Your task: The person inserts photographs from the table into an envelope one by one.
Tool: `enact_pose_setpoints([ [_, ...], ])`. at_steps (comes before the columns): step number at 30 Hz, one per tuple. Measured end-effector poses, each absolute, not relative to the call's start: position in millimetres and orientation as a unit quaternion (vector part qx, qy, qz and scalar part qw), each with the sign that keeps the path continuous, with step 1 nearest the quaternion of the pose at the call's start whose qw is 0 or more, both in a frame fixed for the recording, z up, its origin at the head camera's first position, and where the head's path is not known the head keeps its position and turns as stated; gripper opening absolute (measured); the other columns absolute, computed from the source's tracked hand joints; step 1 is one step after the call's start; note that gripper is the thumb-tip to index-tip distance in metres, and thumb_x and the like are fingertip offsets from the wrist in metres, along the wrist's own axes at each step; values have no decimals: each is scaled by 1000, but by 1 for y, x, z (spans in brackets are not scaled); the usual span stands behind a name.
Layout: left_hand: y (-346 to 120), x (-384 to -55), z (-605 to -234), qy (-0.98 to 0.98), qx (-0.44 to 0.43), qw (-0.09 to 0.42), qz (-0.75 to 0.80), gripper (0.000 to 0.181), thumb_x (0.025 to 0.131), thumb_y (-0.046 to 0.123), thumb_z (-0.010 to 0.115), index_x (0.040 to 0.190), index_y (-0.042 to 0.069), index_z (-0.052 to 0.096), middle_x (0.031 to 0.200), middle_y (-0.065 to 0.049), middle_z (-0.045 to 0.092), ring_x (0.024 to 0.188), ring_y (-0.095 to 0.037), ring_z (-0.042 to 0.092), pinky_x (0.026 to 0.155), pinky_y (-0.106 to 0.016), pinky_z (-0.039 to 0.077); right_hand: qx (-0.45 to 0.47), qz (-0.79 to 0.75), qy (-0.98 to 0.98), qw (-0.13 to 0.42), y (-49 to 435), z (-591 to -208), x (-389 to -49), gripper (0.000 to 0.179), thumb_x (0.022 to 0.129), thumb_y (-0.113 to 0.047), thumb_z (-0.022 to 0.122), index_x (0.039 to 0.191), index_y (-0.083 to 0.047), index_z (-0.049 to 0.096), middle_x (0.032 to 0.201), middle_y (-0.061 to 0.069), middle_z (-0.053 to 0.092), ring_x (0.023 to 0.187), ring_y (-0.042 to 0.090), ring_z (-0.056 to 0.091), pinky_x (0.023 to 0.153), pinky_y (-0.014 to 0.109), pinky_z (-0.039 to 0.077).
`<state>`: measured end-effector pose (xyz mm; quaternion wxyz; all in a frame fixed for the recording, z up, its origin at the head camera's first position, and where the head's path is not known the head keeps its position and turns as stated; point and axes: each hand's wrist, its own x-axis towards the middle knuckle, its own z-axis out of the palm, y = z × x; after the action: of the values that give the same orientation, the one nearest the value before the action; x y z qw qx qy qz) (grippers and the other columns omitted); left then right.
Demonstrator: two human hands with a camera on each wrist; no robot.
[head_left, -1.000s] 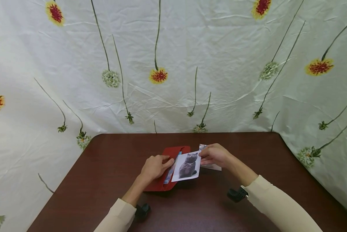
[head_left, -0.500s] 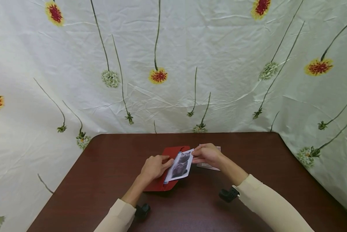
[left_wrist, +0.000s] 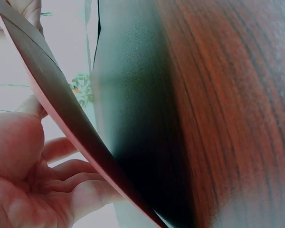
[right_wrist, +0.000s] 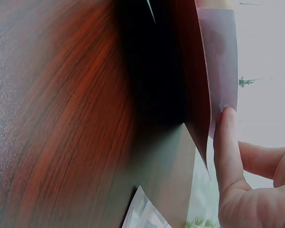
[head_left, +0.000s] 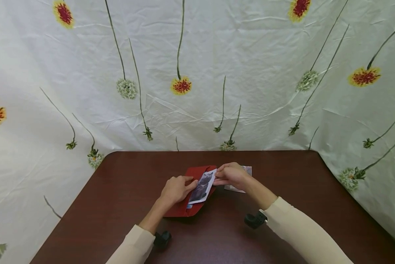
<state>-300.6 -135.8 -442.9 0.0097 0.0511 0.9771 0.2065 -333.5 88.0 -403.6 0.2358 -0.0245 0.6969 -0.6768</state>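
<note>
My left hand holds a red envelope at the table's centre, its thumb by the opening. The left wrist view shows the fingers against the envelope, which stands tilted above the tabletop. With its fingertips, my right hand pinches the right edge of a white-bordered cat photo. The photo's left side lies at the envelope's mouth; how deep it goes in is hidden. A bluish card peeks out of the envelope underneath. In the right wrist view, the photo stands beyond the red edge.
Another picture card lies on the table behind my right hand, partly hidden by it. The dark wooden table runs back to a white flowered cloth. Each wrist wears a black strap device.
My right hand has moved left, bringing the cat photo over to the envelope's opening, and less of the bluish card shows. The left hand and the envelope have stayed in place.
</note>
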Motion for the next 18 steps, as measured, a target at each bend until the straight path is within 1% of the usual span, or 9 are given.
enact_pose_setpoints([
  [4,-136,-301,-443,977,50,12,208,52,97,49,61,135,14,68,131,-18,68,101,-30,69,85,-46,57,-30,-665,707,237,85,-406,-335,31,98,5,53,126,20,52,100,17,62,75,17,72,81,35,61],
  [14,-137,-301,-444,975,54,8,217,51,98,49,61,134,15,69,127,-18,70,99,-30,69,83,-45,57,-38,-645,723,242,77,-408,-334,26,97,5,53,119,19,56,95,18,62,72,18,73,78,35,62],
  [18,-137,-301,-444,975,53,9,216,51,98,49,60,135,14,68,128,-18,70,99,-30,69,83,-45,57,-39,-646,723,243,75,-410,-337,26,97,6,53,119,19,55,95,19,62,71,18,73,75,34,62],
])
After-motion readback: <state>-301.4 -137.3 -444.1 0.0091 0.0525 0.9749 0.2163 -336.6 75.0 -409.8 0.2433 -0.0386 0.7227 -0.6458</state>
